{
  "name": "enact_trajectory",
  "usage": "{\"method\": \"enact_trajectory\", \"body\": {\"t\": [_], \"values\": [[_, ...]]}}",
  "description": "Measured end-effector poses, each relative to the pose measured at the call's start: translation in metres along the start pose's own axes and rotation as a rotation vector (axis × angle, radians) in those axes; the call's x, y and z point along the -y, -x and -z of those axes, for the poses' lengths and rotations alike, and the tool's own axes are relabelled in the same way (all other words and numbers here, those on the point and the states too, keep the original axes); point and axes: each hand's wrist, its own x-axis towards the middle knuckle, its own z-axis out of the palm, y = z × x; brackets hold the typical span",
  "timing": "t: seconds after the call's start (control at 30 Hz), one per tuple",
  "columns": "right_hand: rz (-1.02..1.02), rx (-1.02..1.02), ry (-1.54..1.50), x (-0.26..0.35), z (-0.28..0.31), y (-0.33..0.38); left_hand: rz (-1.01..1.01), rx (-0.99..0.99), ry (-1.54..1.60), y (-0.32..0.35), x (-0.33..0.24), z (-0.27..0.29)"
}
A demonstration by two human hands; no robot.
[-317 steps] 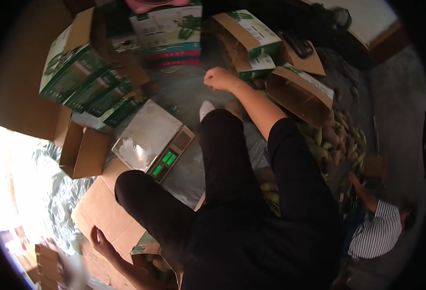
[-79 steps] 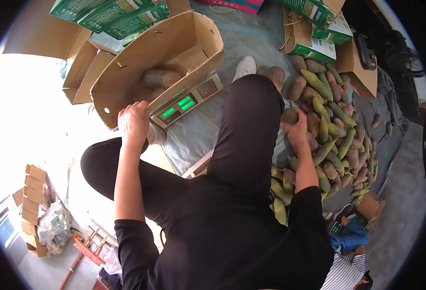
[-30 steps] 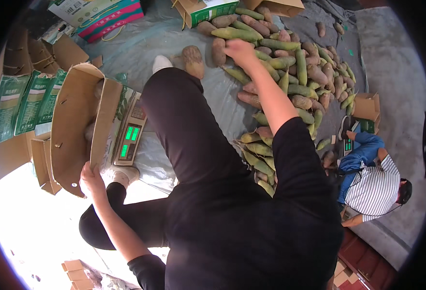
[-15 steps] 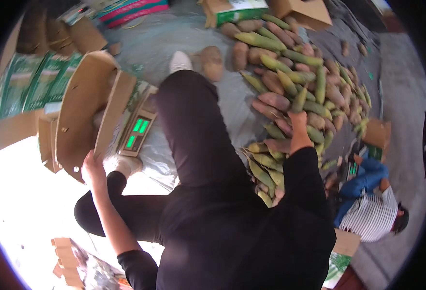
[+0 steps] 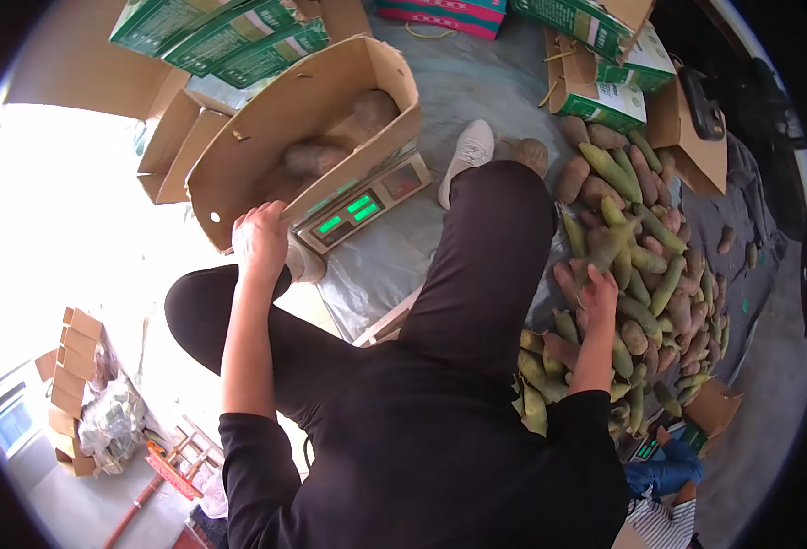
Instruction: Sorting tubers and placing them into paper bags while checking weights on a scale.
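My left hand (image 5: 261, 240) grips the near rim of an open cardboard box (image 5: 307, 87), fingers over its edge. Inside the box lie a few brownish-pink root vegetables (image 5: 316, 160). It rests on a scale (image 5: 367, 206) with a lit green display. On the other side, my right hand (image 5: 597, 297) is closed around the lower end of a long green radish (image 5: 616, 242), slightly blurred, its tip pointing away from me. Under and around it spreads a heap of green radishes (image 5: 669, 284) mixed with brownish-pink roots (image 5: 635, 339).
Green printed cartons (image 5: 266, 50) stand beyond the box; more cartons (image 5: 605, 105) sit behind the heap. A single root (image 5: 530, 156) lies by my white shoe (image 5: 473, 146). At the lower right sits another person (image 5: 664, 485) by a second scale. Flattened cardboard (image 5: 75, 384) is at the left.
The view has swung left, so the box and heap appear farther right. My right hand still holds the green radish, now nearer to me. My left hand stays on the box rim.
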Motion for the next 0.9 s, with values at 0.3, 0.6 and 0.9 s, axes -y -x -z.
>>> {"method": "enact_trajectory", "body": {"t": [0.3,0.6,0.9], "values": [[0.637,0.655,0.561,0.144,-0.200,0.085,-0.003,-0.024,-0.005,0.000,0.002,-0.002],[1.374,0.940,1.176,0.170,-0.371,0.176,-0.022,-0.129,-0.020,0.004,0.006,-0.010],[1.145,0.965,1.934,0.085,-0.481,0.230,0.006,-0.060,-0.059,0.004,0.004,-0.007]]}}
